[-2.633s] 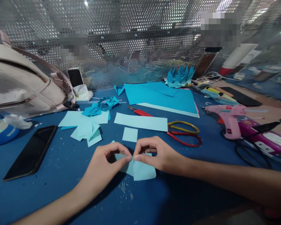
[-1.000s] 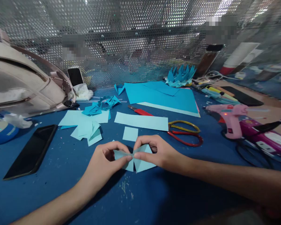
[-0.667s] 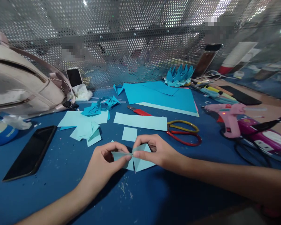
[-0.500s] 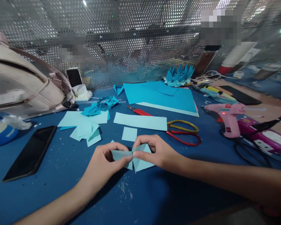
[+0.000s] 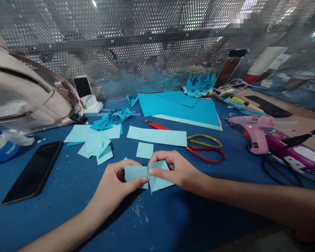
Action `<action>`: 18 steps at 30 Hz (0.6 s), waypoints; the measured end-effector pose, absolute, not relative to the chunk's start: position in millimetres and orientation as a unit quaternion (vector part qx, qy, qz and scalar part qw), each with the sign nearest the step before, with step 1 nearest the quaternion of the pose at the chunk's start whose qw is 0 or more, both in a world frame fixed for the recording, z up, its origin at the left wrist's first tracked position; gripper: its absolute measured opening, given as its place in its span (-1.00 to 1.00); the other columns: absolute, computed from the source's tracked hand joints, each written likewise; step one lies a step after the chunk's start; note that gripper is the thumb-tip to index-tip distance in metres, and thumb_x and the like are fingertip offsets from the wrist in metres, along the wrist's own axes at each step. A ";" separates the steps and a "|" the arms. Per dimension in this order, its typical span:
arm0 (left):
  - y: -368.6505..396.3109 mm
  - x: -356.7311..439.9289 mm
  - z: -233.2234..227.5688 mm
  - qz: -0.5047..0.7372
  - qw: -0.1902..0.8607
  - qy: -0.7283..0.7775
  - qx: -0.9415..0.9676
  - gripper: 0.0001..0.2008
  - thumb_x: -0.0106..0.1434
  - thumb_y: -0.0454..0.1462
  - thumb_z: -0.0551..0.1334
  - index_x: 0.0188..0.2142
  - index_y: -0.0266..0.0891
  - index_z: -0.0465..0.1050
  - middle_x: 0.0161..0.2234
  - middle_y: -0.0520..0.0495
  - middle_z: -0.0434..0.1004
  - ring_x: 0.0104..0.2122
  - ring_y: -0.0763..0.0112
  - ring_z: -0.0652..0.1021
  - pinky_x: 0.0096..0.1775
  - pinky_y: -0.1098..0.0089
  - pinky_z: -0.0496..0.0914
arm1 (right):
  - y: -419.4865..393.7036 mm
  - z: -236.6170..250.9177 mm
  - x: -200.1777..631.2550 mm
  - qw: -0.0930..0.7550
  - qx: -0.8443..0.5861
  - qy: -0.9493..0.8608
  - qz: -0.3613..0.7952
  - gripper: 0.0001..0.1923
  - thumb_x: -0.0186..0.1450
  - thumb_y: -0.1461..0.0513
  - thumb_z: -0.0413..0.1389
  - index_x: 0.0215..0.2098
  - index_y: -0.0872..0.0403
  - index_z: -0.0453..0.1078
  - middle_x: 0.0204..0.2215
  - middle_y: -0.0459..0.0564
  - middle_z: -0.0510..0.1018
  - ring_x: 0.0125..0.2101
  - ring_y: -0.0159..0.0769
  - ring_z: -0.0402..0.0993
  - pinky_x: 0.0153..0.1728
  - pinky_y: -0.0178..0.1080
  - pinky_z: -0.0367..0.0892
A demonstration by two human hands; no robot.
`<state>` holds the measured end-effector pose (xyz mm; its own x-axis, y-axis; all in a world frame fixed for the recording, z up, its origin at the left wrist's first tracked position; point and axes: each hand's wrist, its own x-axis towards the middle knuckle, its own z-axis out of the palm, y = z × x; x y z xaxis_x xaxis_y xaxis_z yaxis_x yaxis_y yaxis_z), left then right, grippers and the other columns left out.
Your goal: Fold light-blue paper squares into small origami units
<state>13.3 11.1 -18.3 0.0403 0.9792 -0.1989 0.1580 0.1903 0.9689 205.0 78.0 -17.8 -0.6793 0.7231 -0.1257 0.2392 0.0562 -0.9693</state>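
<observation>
A small light-blue paper piece (image 5: 157, 182) lies on the blue table (image 5: 173, 220), partly folded, and both my hands pinch it. My left hand (image 5: 115, 183) grips its left half between thumb and forefinger, that flap raised. My right hand (image 5: 177, 171) pins the right half, whose corner is folded into a triangle. A small paper square (image 5: 145, 150) and a long paper strip (image 5: 157, 136) lie just beyond my fingers.
Red-and-yellow scissors (image 5: 206, 150) and a red cutter (image 5: 155, 124) lie behind my right hand. A pink glue gun (image 5: 254, 131) with cables sits right. A black phone (image 5: 33, 171), cut paper pieces (image 5: 94, 140), a pale bag (image 5: 23, 94) and blue sheets (image 5: 181, 106) lie left and back.
The flat paper piece has been folded inward at its middle. In the last second my left hand has lifted and flattened the left flap; my right hand has stayed put.
</observation>
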 end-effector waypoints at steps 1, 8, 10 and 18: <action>11.4 13.0 -18.9 0.396 0.529 0.562 0.497 -0.86 0.05 -0.22 0.41 -0.42 -0.21 0.53 -0.52 0.06 0.47 -0.50 0.46 0.43 -0.45 0.48 0.27 | 78.0 -18.3 205.1 0.205 -0.345 -0.693 0.599 -0.66 0.16 -0.01 0.25 -0.37 0.10 0.40 -0.61 -0.19 0.25 -0.61 -0.45 0.07 -0.59 -0.35 -0.03; 13.7 11.9 -22.0 0.410 0.527 0.536 0.517 -0.91 0.07 -0.26 0.39 -0.48 -0.22 0.53 -0.54 0.07 0.47 -0.52 0.49 0.42 -0.47 0.50 0.25 | 75.5 -15.7 206.4 0.212 -0.332 -0.705 0.590 -0.67 0.15 0.01 0.27 -0.38 0.10 0.41 -0.59 -0.17 0.29 -0.58 -0.44 0.14 -0.58 -0.35 0.01; 13.3 11.8 -22.0 0.415 0.525 0.533 0.518 -0.91 0.06 -0.27 0.40 -0.48 -0.21 0.54 -0.53 0.07 0.48 -0.53 0.49 0.43 -0.47 0.51 0.26 | 75.2 -14.5 206.5 0.214 -0.335 -0.709 0.583 -0.66 0.15 0.00 0.27 -0.39 0.11 0.42 -0.59 -0.17 0.29 -0.59 -0.45 0.11 -0.58 -0.35 -0.01; 14.9 10.7 -15.2 0.403 0.561 0.542 0.479 -0.85 0.13 -0.20 0.37 -0.41 -0.24 0.51 -0.53 0.00 0.56 -0.51 0.41 0.51 -0.40 0.45 0.38 | 80.9 -22.4 204.4 0.275 -0.337 -0.677 0.593 -0.71 0.22 0.04 0.21 -0.33 0.12 0.43 -0.53 -0.15 0.38 -0.59 -0.48 0.16 -0.57 -0.39 0.11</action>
